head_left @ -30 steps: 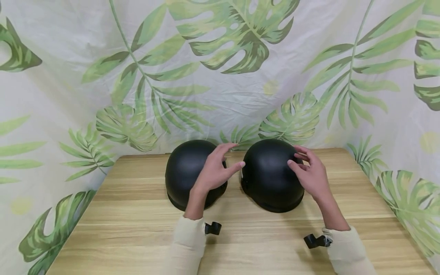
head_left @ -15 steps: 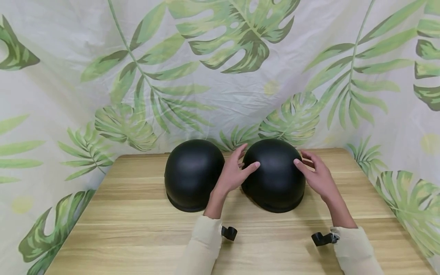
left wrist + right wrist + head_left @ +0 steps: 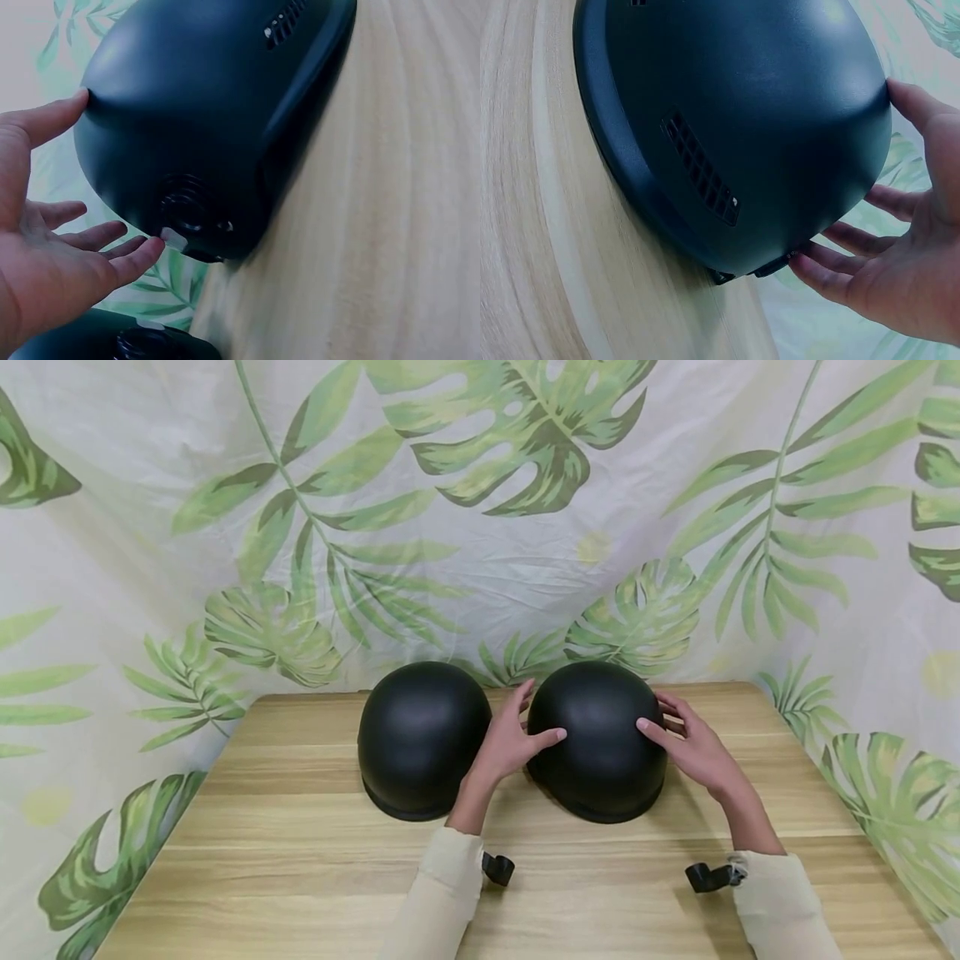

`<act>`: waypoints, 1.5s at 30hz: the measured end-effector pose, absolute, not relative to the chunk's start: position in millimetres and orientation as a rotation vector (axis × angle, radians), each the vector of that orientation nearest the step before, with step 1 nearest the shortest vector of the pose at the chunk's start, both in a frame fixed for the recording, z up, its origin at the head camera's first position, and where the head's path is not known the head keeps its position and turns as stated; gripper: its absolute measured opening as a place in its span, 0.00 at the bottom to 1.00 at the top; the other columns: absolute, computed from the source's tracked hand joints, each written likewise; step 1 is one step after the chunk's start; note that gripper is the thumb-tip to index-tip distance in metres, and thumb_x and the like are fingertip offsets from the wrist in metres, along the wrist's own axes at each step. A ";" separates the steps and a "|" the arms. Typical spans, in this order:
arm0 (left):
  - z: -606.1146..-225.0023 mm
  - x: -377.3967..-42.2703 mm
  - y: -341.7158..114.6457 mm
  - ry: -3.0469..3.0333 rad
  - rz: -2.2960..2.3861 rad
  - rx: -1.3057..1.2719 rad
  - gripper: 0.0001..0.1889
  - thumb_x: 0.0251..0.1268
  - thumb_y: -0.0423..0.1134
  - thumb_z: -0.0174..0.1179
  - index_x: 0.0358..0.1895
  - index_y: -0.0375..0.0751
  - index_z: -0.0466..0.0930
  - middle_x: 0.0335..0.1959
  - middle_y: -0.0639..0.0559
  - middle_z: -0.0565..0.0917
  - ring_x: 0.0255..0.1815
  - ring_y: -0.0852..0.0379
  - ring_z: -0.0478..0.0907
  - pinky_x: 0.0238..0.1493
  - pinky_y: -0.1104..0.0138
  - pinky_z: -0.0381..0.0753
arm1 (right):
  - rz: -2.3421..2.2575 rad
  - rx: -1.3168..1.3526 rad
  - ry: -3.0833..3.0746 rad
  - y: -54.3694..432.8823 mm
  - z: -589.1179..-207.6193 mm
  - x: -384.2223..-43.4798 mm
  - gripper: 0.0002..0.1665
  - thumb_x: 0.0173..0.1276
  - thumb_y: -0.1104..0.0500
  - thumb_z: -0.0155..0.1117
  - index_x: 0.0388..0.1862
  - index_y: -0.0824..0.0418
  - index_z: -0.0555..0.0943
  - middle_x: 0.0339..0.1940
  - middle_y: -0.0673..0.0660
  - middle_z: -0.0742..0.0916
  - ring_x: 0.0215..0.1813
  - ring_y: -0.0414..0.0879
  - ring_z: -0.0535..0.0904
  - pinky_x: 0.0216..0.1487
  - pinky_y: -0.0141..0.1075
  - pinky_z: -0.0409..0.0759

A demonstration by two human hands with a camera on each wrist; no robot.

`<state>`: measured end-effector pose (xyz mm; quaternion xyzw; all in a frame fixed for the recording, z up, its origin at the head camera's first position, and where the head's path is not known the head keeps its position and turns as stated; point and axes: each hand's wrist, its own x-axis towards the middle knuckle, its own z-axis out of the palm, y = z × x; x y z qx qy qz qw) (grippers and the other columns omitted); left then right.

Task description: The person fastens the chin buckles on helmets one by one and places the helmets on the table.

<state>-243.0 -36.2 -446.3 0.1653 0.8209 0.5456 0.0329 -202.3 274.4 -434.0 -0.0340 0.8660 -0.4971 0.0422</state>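
Two black helmets rest dome up on a wooden table. The right helmet (image 3: 600, 760) has one hand at each side. My left hand (image 3: 508, 745) sits between the two helmets, its thumb tip on the right helmet's dome and its other fingers fairly straight by the far side. On the opposite side, my right hand (image 3: 696, 750) touches the same helmet with thumb and fingertips, the fingers loosely extended. Nearer my left forearm stands the left helmet (image 3: 420, 747), partly covered by that hand. A grilled vent (image 3: 701, 169) shows on the right helmet in the right wrist view.
The wooden table (image 3: 300, 860) ends at a leaf-patterned cloth (image 3: 510, 568) behind and at the sides. Black camera mounts (image 3: 498, 869) stick out from both sleeves. In the left wrist view, the left helmet (image 3: 82, 337) lies close below the hand.
My left hand has moved right, from in front of the left helmet to the right helmet's side. My right hand shifted slightly right, then its thumb came onto the dome. Both helmets stayed put.
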 end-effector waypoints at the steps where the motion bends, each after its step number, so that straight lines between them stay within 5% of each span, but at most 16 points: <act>1: -447.3 -243.9 -36.4 2.523 1.677 0.496 0.51 0.67 0.48 0.76 0.88 0.50 0.54 0.87 0.45 0.60 0.86 0.38 0.62 0.77 0.42 0.74 | -1.519 -0.102 2.647 274.6 -434.1 -202.3 0.52 0.82 0.37 0.60 0.91 0.56 0.49 0.88 0.70 0.59 0.85 0.76 0.59 0.79 0.70 0.66; 27: -462.1 -248.8 -39.3 2.431 1.660 0.375 0.52 0.65 0.59 0.73 0.88 0.52 0.56 0.84 0.42 0.66 0.79 0.35 0.72 0.72 0.41 0.79 | -1.488 -0.084 2.662 275.6 -436.0 -202.6 0.52 0.81 0.35 0.60 0.91 0.53 0.50 0.88 0.70 0.60 0.84 0.76 0.60 0.77 0.70 0.68; 37: -451.8 -244.9 -37.0 2.441 1.802 0.335 0.47 0.62 0.57 0.75 0.83 0.53 0.66 0.82 0.47 0.71 0.73 0.39 0.79 0.66 0.42 0.84 | -1.495 -0.095 2.692 275.8 -432.3 -202.2 0.49 0.84 0.35 0.56 0.91 0.54 0.52 0.86 0.71 0.64 0.82 0.75 0.66 0.75 0.68 0.72; 40: -446.5 -242.7 -36.8 2.501 1.805 0.349 0.44 0.62 0.57 0.76 0.81 0.54 0.71 0.82 0.47 0.71 0.73 0.37 0.77 0.66 0.41 0.83 | -1.537 -0.105 2.665 277.3 -431.8 -202.2 0.47 0.85 0.37 0.56 0.91 0.56 0.52 0.85 0.71 0.65 0.81 0.73 0.68 0.74 0.60 0.77; 45: -438.5 -238.4 -36.4 2.596 1.766 0.386 0.42 0.62 0.55 0.77 0.80 0.52 0.73 0.82 0.42 0.70 0.74 0.33 0.75 0.69 0.40 0.80 | -1.636 -0.142 2.579 279.7 -432.2 -201.7 0.46 0.86 0.43 0.58 0.90 0.58 0.52 0.85 0.71 0.65 0.81 0.71 0.70 0.61 0.28 0.83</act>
